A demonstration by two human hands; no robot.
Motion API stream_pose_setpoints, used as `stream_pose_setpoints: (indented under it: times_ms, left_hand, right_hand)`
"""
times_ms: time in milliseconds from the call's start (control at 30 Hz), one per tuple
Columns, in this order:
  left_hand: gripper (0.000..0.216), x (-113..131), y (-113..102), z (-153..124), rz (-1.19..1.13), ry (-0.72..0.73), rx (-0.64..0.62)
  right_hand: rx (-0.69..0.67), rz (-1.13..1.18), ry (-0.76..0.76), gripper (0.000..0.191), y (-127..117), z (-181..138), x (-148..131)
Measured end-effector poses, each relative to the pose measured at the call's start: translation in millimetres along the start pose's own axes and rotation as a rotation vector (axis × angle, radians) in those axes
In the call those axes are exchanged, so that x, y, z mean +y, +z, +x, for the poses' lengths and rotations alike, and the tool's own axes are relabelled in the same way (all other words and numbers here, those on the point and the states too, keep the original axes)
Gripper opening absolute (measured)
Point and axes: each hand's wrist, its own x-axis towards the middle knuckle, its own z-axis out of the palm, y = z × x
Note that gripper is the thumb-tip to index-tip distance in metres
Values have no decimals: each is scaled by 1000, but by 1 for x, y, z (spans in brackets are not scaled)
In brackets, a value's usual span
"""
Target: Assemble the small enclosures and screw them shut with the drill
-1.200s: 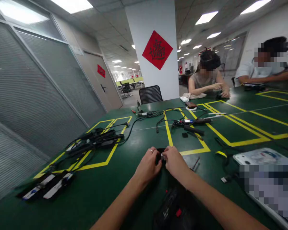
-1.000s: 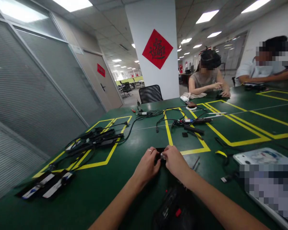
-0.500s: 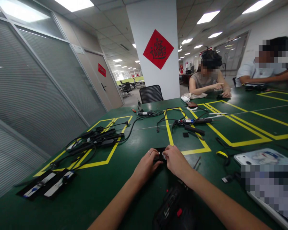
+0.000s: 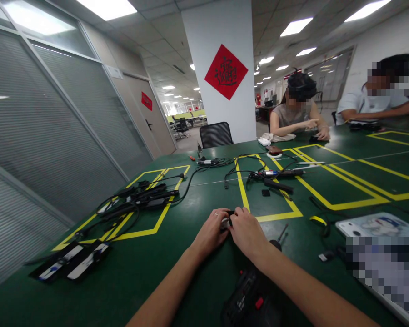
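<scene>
My left hand (image 4: 211, 230) and my right hand (image 4: 247, 232) meet over the green table (image 4: 177, 254), both pinched on a small black device with a white part (image 4: 226, 221) that lies on the table. The fingers hide most of it. A ring shows on my left hand. A black tool with red buttons (image 4: 250, 300) lies under my right forearm.
Yellow tape outlines (image 4: 276, 200) mark the table. Black cables and adapters (image 4: 139, 197) lie to the left, flat strips (image 4: 70, 265) nearer the left edge. Pens and cables (image 4: 276, 175) sit ahead. A tablet (image 4: 371, 225) lies at right. Two people sit at the far side.
My hands have drawn closer together over the small device, covering more of it. The view has shifted slightly.
</scene>
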Motion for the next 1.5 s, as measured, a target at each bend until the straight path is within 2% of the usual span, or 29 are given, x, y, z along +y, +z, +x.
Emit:
stream_pose_setpoints:
  times_ms: [67,233,333,433,567,667,867,1033,1167,1233,1400,1500]
  left_hand:
    - [26,1,4,2,26,-34,-21]
    - [26,8,11,2,181,-141,20]
    - [23,11,14,2,221,-163,28]
    - [16,11,14,1,245,-174,30]
    - [14,11,14,0,247,-171,28]
    - [19,12,14,-1,253,-171,28]
    - [21,13,15,-1,250,-155,8]
    - [18,13,15,-1,234,-142,12]
    - [19,15,14,-1,231,-146,24]
    - [19,15,14,0,233,-147,22]
    - [16,12,18,0,233,-160,42]
    - [16,11,20,0,245,-172,44]
  right_hand:
    - [7,-21,44,19,-1,0,-3]
    - [-4,14,191,23,1,1,-4]
    - [30,126,288,17,7,4,2]
    - [-7,239,323,10,10,7,9]
    - [-36,238,257,7,6,7,12]
    - [-10,167,163,13,3,6,10]
    - [-21,277,293,8,6,8,14]
    - [-14,413,247,15,4,8,16]
    - [-20,429,398,14,3,11,11]
    - [-6,405,427,13,5,11,10]
    - [10,340,300,14,10,8,14]
    - [8,357,303,15,12,5,17]
